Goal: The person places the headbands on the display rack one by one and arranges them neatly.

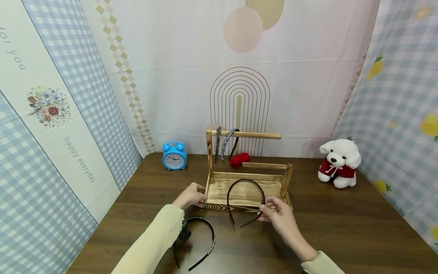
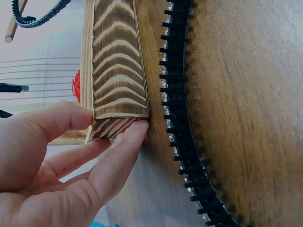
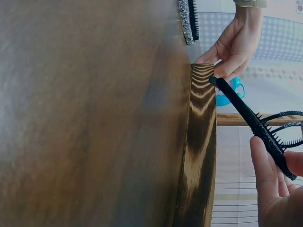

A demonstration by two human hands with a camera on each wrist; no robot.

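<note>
Right hand pinching a black toothed headband upright before the wooden rack; left hand grips its corner; three headbands hung, another headband lies on the table

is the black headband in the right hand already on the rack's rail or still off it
Off it: the right hand pinches the black headband upright before the wooden rack, below both rails.

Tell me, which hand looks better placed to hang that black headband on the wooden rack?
Probably the right hand: it already pinches the black headband in front of the wooden rack. The left hand grips the rack's front corner, apparently steadying it.
</note>
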